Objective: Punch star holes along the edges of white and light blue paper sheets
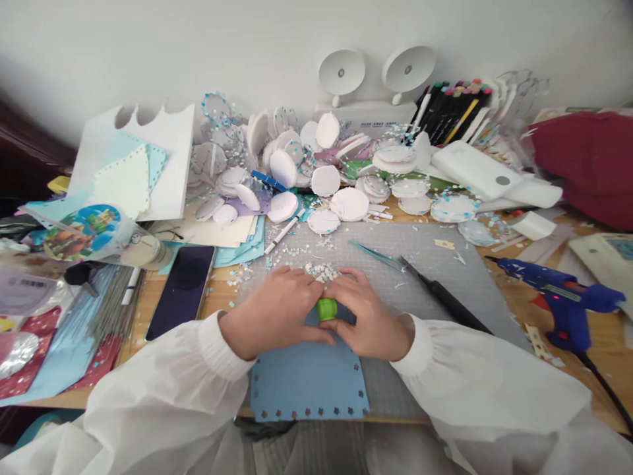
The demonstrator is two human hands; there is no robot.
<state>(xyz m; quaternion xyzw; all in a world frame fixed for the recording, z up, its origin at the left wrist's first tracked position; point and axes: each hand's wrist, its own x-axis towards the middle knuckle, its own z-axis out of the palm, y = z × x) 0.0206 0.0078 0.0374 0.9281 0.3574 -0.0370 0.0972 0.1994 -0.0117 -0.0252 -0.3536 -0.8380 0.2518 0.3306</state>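
Observation:
A small green craft punch (327, 309) sits between my two hands at the far edge of a sheet of blue paper (309, 379). Flower-shaped holes run along the near edge and sides of that sheet. My right hand (368, 313) curls around the punch, its fingers beyond it and its thumb on the near side. On the left of the punch, my left hand (279, 310) is closed over the paper, with the thumb stretched across it; its fingertips are partly hidden. Tiny pale punched-out paper bits (321, 270) lie just past my fingers.
Beneath everything lies a grey cutting mat (395, 382). A black-handled tool (450, 303) and blue tweezers (376, 255) lie to the right, beyond them a blue glue gun (558, 290). A phone (182, 290) rests at left. White paper discs (326, 181) are heaped at the back.

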